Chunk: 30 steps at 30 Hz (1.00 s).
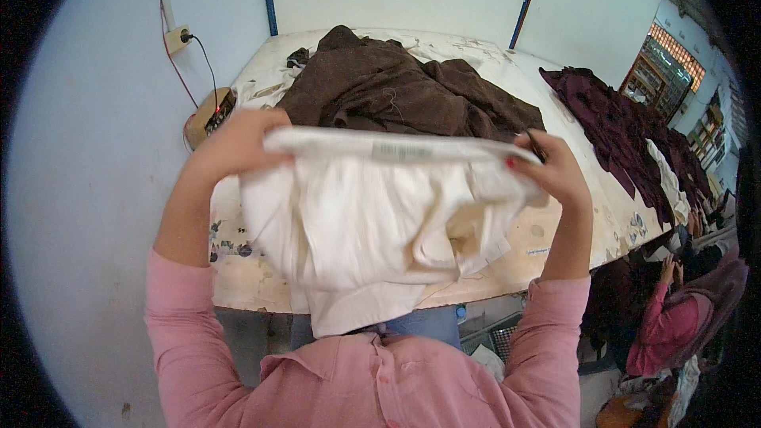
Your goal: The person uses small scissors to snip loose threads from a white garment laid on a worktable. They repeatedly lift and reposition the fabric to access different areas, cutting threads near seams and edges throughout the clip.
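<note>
A white garment (pixel 357 214) with a waistband-like upper edge is stretched between my hands, its folds hanging over the table's front edge and blurred by motion. My left hand (pixel 242 143) is closed on the left end of that edge. Gripping the right end, my right hand (pixel 555 166) also has a thin dark tool (pixel 537 145) between its fingers; its kind is too unclear to name. A printed greenish label (pixel 403 149) sits midway along the edge. Just behind the garment lies a heap of dark brown cloth (pixel 412 83).
The pale, worn table (pixel 507 254) meets a wall at left, where a brown box (pixel 210 115) with a red light and a plugged cable stands. Dark purple cloth (pixel 610 127) lies at right. Beyond the right edge sits a person in pink (pixel 674 325). A crate (pixel 503 337) is below.
</note>
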Each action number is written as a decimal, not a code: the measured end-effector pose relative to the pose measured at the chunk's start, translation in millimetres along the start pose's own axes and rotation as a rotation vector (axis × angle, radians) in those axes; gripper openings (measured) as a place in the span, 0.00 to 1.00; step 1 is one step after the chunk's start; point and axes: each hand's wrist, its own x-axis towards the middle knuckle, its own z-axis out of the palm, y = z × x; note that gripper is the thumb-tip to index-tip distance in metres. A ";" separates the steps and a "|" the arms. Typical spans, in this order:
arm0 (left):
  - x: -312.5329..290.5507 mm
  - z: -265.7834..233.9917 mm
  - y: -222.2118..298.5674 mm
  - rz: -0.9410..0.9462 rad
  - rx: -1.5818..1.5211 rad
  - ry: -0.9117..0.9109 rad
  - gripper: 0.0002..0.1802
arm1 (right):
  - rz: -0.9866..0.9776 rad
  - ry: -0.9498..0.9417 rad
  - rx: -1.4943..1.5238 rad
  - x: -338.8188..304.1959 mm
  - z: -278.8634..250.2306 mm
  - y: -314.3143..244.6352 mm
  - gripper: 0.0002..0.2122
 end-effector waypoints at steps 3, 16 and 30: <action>7.2 -7.3 -4.9 0.165 0.057 1.001 0.21 | -0.162 0.459 -0.277 14.7 17.3 -23.8 0.10; -122.4 161.2 -46.8 -0.068 -0.050 0.304 0.22 | 0.180 0.100 -0.453 -127.5 131.5 35.1 0.16; -59.2 222.7 81.0 0.419 -0.384 0.231 0.22 | 0.208 0.240 0.017 -127.8 158.6 43.7 0.11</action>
